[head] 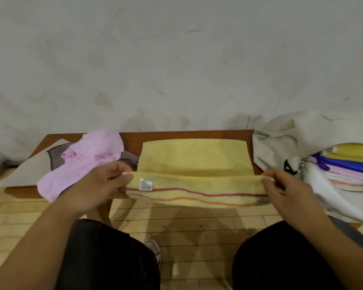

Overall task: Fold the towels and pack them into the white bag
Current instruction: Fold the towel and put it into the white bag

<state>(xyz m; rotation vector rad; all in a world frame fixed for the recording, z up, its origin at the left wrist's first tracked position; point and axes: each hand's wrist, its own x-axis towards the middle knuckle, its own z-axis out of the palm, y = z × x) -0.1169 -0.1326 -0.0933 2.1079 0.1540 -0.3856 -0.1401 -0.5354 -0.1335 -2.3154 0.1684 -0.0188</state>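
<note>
Head view puts me mid-fold; my left hand (102, 185) and right hand (285, 191) each pinch a near corner of the yellow towel (193, 155), its far half flat on the surface (176, 136); folded towels (348, 164) already lie in the white bag (277, 141) at right; the pink towel (82, 162) sits crumpled at left, not yet folded.

Black-clad legs (105, 260), bare forearms (50, 233) (one white shoe (154, 248)).

Brown wooden table (133, 142), pale plank floor (197, 227) beneath, scuffed grey wall (176, 59) behind, white shoe (154, 248)
</note>
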